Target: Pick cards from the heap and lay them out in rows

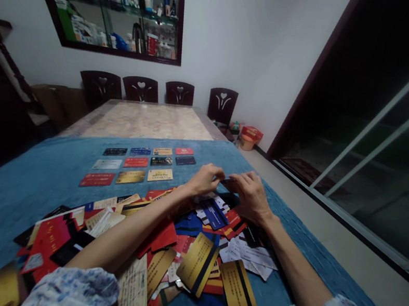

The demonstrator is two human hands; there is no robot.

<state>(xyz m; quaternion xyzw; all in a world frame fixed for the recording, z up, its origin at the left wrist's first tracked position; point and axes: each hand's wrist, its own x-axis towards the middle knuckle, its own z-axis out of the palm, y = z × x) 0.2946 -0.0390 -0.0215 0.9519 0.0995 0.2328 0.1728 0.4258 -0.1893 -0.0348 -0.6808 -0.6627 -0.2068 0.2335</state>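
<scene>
Above the far right of a heaped pile of cards, my right hand (251,195) pinches a dark card (228,184). The curled fingers of my left hand (204,178) close at the card's left end. Beneath my hands lie a blue card (214,214), white cards and red cards. Closer to me in the pile are a gold card with a dark stripe (198,262) and another gold card (241,297). Beyond the pile on the left, several cards lie apart in rows, among them a red card (97,179) and a gold card (131,177). My left forearm hides part of the pile.
A blue cloth (38,171) covers the near part of the table, with the bare marbled tabletop (155,118) beyond. Dark chairs (222,104) stand at the far end. A glass-shelved wall cabinet (108,4) is behind, and a sliding glass door (386,153) is on the right.
</scene>
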